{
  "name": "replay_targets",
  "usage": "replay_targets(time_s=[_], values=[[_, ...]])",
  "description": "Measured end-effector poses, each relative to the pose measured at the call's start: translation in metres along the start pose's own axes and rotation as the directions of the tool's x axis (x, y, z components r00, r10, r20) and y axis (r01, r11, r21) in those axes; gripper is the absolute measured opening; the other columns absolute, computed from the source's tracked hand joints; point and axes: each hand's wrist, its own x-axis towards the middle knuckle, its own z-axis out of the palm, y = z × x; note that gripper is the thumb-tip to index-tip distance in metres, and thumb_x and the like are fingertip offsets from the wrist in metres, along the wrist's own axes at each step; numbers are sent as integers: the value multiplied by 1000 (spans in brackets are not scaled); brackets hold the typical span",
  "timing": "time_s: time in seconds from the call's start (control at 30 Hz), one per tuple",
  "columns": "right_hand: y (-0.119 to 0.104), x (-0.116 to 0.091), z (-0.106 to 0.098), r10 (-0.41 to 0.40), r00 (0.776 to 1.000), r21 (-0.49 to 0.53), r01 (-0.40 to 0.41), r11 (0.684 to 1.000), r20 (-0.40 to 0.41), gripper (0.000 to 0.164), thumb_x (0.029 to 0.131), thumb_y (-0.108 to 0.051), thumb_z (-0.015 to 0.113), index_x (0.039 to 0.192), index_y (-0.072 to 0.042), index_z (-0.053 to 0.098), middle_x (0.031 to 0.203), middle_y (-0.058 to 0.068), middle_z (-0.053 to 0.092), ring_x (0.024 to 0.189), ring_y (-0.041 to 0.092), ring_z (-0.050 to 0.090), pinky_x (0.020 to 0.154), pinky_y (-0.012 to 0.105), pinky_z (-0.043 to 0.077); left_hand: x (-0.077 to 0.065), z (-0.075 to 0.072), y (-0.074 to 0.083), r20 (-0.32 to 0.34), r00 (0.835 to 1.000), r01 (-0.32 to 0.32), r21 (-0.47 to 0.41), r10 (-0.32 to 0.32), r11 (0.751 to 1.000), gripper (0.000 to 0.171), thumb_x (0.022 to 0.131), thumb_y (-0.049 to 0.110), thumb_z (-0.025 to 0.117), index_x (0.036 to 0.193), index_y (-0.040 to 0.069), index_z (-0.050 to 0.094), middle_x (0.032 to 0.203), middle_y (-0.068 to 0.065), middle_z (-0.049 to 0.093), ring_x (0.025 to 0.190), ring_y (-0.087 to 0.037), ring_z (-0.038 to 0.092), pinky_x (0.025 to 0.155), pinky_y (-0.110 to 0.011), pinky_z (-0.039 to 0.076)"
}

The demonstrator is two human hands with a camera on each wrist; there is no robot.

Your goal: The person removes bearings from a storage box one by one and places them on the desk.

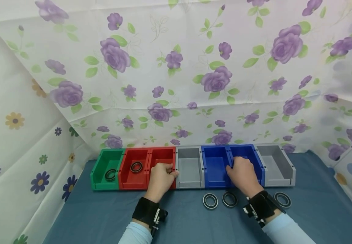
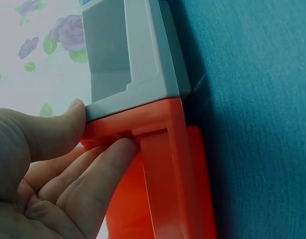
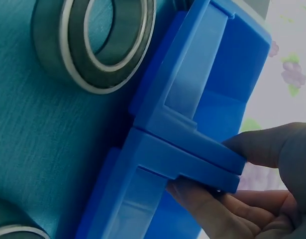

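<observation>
My left hand [image 1: 160, 178] pinches the adjoining side walls of the right-hand red bin [image 2: 165, 149] and the grey bin [image 2: 143, 50] beside it, thumb on the grey side and fingers inside the red one. With my right hand [image 1: 243, 175] I grip the two touching walls between the left blue bin [image 1: 216, 166] and the right blue bin [image 3: 162, 129]. All these bins stand in one row. In front of the blue bins, two ball bearings [image 1: 210, 201] lie flat on the cloth. A third bearing [image 1: 282, 200] lies right of my right wrist.
One bearing [image 1: 110, 175] rests in the green bin [image 1: 96, 174] at the row's left end. Another bearing [image 1: 136, 167] lies in the left red bin [image 1: 127, 182]. A second grey bin [image 1: 279, 181] ends the row. Behind it hangs a flowered curtain [image 1: 182, 95]; blue cloth [image 1: 185, 220] covers the table.
</observation>
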Motion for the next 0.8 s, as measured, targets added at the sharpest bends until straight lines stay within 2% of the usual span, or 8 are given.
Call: replay_targets(time_s=[0.27,0.5,0.67,0.8], values=[[3,3,-1,73,997,25,-73,997,0,38,84,-27,65,58,-12,42,51,-3,33,43,15,47,38,28,39,0,1,-2,-3,1000,3,-22,-3,1000,36,77,21,75,108,5,68,92,-1,67,76,-5,59,65,-22,49],[2,5,-2,134,990,31,-136,990,45,41,83,-29,66,56,-13,40,49,-5,29,41,16,47,37,26,38,-3,-6,-5,5,1000,-24,31,24,999,29,80,30,73,100,9,71,80,4,64,69,-9,56,59,-25,48],[-1,5,-4,145,988,36,-148,988,60,41,83,-27,66,55,-12,40,49,-4,28,42,17,48,37,26,39,-5,-22,-9,-77,996,-40,40,43,998,38,80,33,73,109,9,68,94,2,66,80,-9,58,65,-24,49],[-3,5,-5,153,986,29,-155,988,60,40,83,-27,66,55,-12,41,49,-3,31,42,17,48,37,26,39,-5,-44,-12,-170,983,-62,22,65,998,42,81,35,71,115,12,66,106,1,64,88,-10,59,70,-26,50]])
